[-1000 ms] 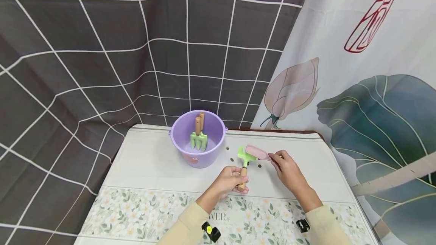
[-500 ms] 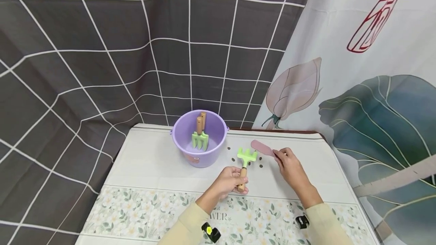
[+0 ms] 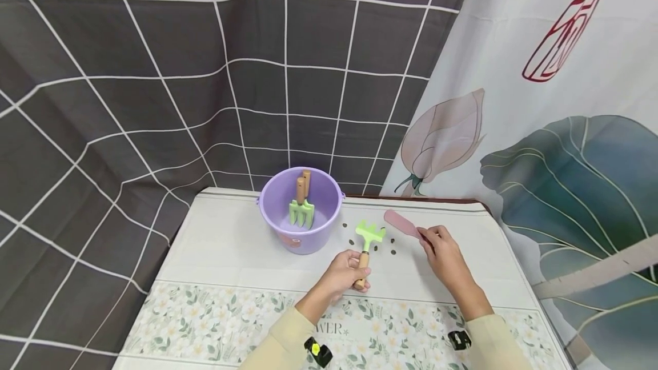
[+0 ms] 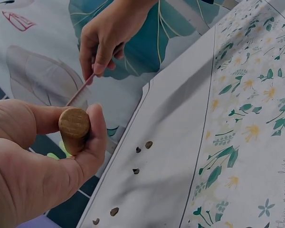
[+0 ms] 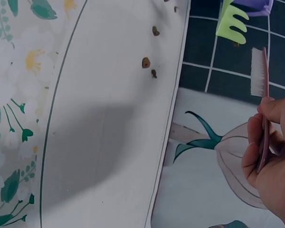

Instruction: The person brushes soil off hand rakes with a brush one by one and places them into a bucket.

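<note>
My left hand (image 3: 339, 276) grips the wooden handle of a small hand rake (image 3: 370, 234), its green tines pointing away over the table. In the left wrist view the round handle end (image 4: 74, 122) sits between thumb and fingers. My right hand (image 3: 446, 257) pinches a pink brush (image 3: 402, 224) by its handle. White bristles (image 5: 257, 73) show along one side of its head in the right wrist view. Brush and rake are apart, the brush to the right. Several small dark brown bits (image 4: 114, 212) lie on the table near the rake.
A purple bucket (image 3: 303, 241) stands left of the rake, near the table's back edge. Inside it are green tools with wooden handles, one a fork (image 3: 301, 213). The white table (image 3: 221, 238) has a flowered strip along the front; curtains hang behind.
The brush, at the rake's tines a second ago, has moved right and away from them with my right hand. The rake has shifted slightly left in my left hand.
</note>
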A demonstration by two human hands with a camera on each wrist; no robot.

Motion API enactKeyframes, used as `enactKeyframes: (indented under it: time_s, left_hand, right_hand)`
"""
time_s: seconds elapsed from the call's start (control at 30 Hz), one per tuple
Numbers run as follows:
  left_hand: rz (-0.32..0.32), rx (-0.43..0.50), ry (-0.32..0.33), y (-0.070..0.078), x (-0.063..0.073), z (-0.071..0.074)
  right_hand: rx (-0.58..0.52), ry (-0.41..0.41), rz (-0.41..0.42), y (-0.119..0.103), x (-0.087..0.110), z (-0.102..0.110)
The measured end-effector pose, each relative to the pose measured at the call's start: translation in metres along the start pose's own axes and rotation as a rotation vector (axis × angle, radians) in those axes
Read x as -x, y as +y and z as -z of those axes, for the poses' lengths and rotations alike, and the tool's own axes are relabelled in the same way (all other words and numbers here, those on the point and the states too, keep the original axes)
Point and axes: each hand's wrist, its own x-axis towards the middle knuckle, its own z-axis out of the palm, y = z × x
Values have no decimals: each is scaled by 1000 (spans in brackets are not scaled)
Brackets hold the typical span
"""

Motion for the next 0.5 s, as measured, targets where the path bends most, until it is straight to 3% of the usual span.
enactKeyframes:
  time_s: [0.13,0.37,0.5]
  left_hand:
    - [-2,1,-8,-1,-1,1]
    - [0,16,-34,2,1,-1]
    - [3,19,-43,4,1,-3]
  right_hand:
    - [-29,21,52,-5,4,-1]
    - [-4,44,308,-13,8,-15]
    - [41,53,370,-13,4,-21]
